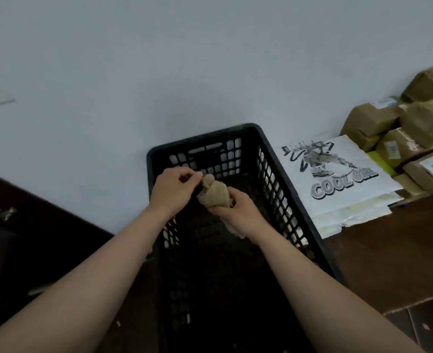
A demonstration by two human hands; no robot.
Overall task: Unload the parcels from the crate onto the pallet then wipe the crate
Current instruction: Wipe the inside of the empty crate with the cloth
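Nearest, two bare forearms reach forward over the black slatted crate (200,139), which stands in the middle of the scene with nothing visible on its dark floor. Above the crate's far half the right hand (235,210) grips a bunched beige cloth (216,191), fingers curled round its lower part (a loose end hangs down below the wrist). The left hand (174,189) pinches the cloth's upper corner between thumb and fingertips. To the right of the crate lies flat brown cardboard (388,250), and beyond it a white printed bag (337,179) reading "COOL GIRL". Further right, brown wrapped parcels (398,138) are stacked together against the pale wall (184,59).
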